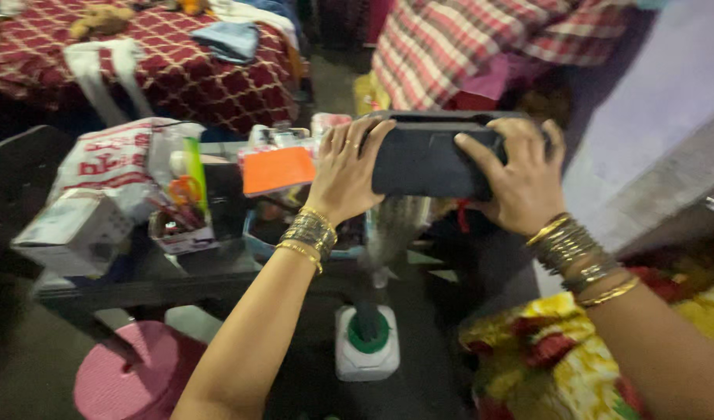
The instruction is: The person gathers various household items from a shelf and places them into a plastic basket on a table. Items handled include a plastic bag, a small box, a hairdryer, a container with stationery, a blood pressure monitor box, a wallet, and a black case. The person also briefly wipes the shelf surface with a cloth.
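- Your left hand is clamped on the left end of the black box-like device, fingers curled over its top edge, palm flat on its side.
- Your right hand grips the right end, thumb across the front face and fingers wrapped round the back (gold bangles on both wrists, by the way).
- So the device is held up in the air between both hands, long side roughly level, above the dark table.
- Just left of the device, an orange card sits on top of the table clutter, close to your left hand.
- Further left of the device: a white plastic bag with red print and a pale carton.
- Straight below the device, a white base with a green collar stands on the floor; a pink round mat lies down-left of that.
- Behind the device, a red checked bedspread.
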